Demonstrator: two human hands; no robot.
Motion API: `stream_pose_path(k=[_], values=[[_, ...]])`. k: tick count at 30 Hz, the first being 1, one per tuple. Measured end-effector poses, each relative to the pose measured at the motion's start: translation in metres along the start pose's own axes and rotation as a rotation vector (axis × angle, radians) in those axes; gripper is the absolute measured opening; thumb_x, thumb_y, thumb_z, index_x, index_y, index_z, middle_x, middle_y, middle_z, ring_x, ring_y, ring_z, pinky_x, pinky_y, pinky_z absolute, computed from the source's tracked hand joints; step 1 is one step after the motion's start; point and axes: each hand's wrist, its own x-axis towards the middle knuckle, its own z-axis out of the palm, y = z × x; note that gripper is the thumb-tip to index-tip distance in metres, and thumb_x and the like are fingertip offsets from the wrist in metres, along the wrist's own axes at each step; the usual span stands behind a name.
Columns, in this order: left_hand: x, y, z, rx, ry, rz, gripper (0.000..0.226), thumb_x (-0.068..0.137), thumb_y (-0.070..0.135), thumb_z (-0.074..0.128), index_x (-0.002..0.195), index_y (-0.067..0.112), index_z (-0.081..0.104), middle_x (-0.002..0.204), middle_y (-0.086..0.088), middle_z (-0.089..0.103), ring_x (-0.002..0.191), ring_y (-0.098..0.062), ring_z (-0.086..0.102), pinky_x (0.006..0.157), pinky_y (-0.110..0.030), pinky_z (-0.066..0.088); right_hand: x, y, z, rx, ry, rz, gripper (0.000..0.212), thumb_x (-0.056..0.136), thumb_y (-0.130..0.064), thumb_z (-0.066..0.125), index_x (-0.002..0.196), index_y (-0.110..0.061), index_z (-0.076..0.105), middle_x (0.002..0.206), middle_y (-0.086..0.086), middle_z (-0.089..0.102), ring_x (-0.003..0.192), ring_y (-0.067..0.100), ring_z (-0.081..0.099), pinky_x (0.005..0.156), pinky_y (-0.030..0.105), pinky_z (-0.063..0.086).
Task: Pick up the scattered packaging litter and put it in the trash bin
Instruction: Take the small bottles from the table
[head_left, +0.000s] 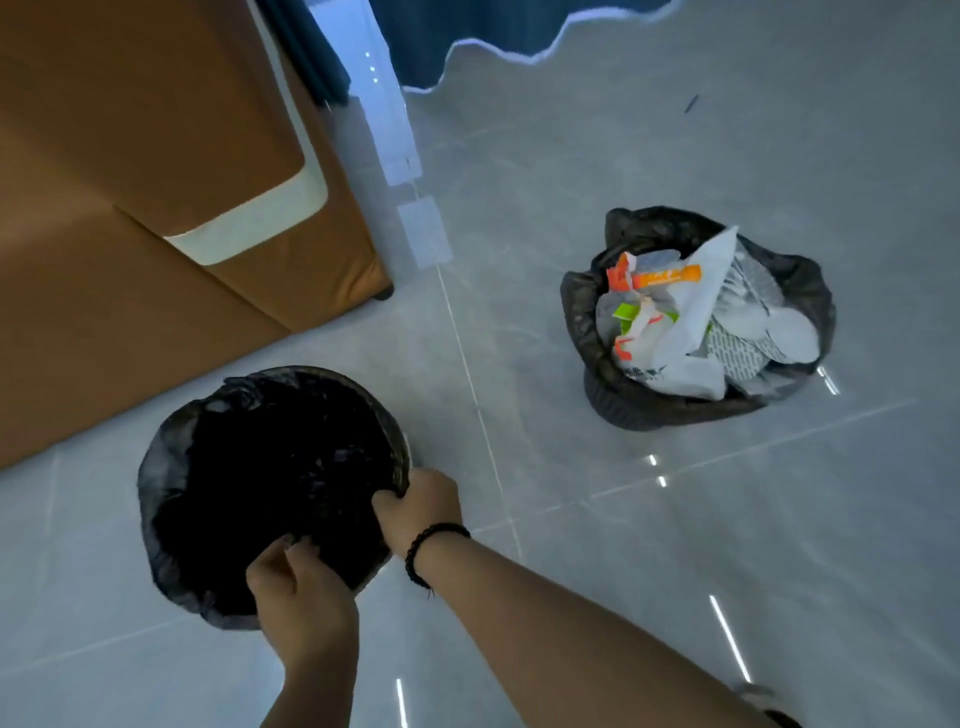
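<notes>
A round trash bin (171, 467) lined with a black bag stands on the grey tiled floor at lower left; its inside looks dark, and I see nothing in it. My left hand (301, 597) grips the bag's edge at the near rim. My right hand (421, 506), with a black bead bracelet on the wrist, grips the bag at the right rim. Farther right sits a second black bag (587, 317), open and full of packaging litter (680, 317): white wrappers, orange and green packets, round white lids.
A brown sofa (130, 182) with a cream stripe fills the upper left, close behind the bin. A blue curtain (493, 31) hangs at the top. Shiny grey floor tiles (675, 519) stretch between and right of the two bags.
</notes>
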Motion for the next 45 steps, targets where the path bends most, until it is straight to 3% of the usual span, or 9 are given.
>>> stream_pose_path(k=[3,8,12,15,18,26,34,39,45], values=[[-0.005,-0.004,-0.04,0.206,0.021,0.102,0.021,0.084,0.004,0.048,0.101,-0.004,0.058,0.1,-0.025,0.062,0.093,-0.04,0.058,0.09,-0.053,0.047,-0.023,0.011,-0.014,0.063,0.095,0.087,0.036,0.085,-0.017,0.053,0.053,-0.015,0.035,0.057,-0.001,0.042,0.059,0.015,0.045,0.052,0.021,0.038],[-0.022,-0.005,-0.106,0.52,-0.263,0.114,0.054,0.094,0.019,0.054,0.143,0.009,0.035,0.147,-0.014,0.037,0.13,-0.033,0.044,0.105,-0.047,0.035,-0.108,0.048,-0.049,0.081,0.306,0.298,0.04,0.087,-0.02,0.054,0.053,-0.015,0.034,0.054,0.0,0.039,0.052,0.014,0.038,0.044,0.021,0.026],[-0.053,-0.007,-0.119,0.553,-0.749,-0.186,0.051,0.098,0.025,0.049,0.144,0.014,0.031,0.139,-0.016,0.047,0.116,-0.033,0.053,0.096,-0.045,0.045,-0.184,0.072,-0.076,0.309,0.473,0.459,0.039,0.086,-0.016,0.055,0.054,-0.013,0.032,0.052,0.001,0.037,0.051,0.014,0.034,0.05,0.024,0.028],[-0.102,-0.009,-0.103,0.491,-0.915,-0.41,0.038,0.099,0.03,0.047,0.132,0.012,0.042,0.12,-0.014,0.058,0.095,-0.03,0.06,0.072,-0.034,0.046,-0.225,0.093,-0.091,0.419,0.543,0.507,0.035,0.084,-0.012,0.055,0.057,-0.013,0.033,0.054,0.004,0.035,0.053,0.015,0.03,0.051,0.024,0.027],[-0.165,-0.016,-0.08,0.427,-1.071,-0.44,0.032,0.094,0.032,0.055,0.121,0.017,0.045,0.115,-0.012,0.062,0.093,-0.031,0.065,0.077,-0.038,0.05,-0.266,0.124,-0.111,0.533,0.644,0.514,0.036,0.083,-0.007,0.058,0.055,-0.013,0.037,0.053,0.005,0.038,0.055,0.018,0.033,0.055,0.027,0.031],[-0.234,-0.091,0.005,0.518,-1.105,-0.127,0.056,0.057,0.027,0.063,0.108,0.006,0.054,0.103,-0.018,0.066,0.092,-0.038,0.066,0.082,-0.053,0.056,-0.31,0.198,-0.164,0.872,0.822,0.47,0.028,0.087,0.002,0.054,0.062,-0.005,0.044,0.062,0.006,0.047,0.061,0.019,0.045,0.057,0.018,0.046],[-0.337,-0.132,0.056,0.576,-1.159,0.027,0.053,0.059,0.031,0.062,0.107,0.01,0.055,0.105,-0.014,0.065,0.093,-0.035,0.066,0.084,-0.048,0.056,-0.339,0.293,-0.233,1.001,0.882,0.528,0.015,0.088,-0.001,0.052,0.075,-0.001,0.061,0.077,0.009,0.062,0.081,0.024,0.058,0.089,0.043,0.052],[-0.378,-0.138,0.054,0.549,-1.152,-0.033,0.032,0.083,0.007,0.061,0.112,0.011,0.048,0.11,-0.014,0.06,0.098,-0.033,0.064,0.086,-0.043,0.056,-0.354,0.321,-0.253,1.048,0.829,0.49,0.018,0.091,-0.001,0.053,0.081,-0.012,0.063,0.091,0.01,0.068,0.091,0.027,0.065,0.089,0.039,0.053],[-0.416,-0.117,0.029,0.83,-1.086,0.007,0.083,0.077,0.043,0.068,0.141,0.007,0.03,0.128,-0.014,0.056,0.119,-0.031,0.054,0.104,-0.044,0.043,-0.394,0.326,-0.281,1.171,0.753,0.56,0.01,0.085,-0.001,0.065,0.091,0.0,0.056,0.095,0.016,0.059,0.088,0.025,0.061,0.093,0.04,0.052]])
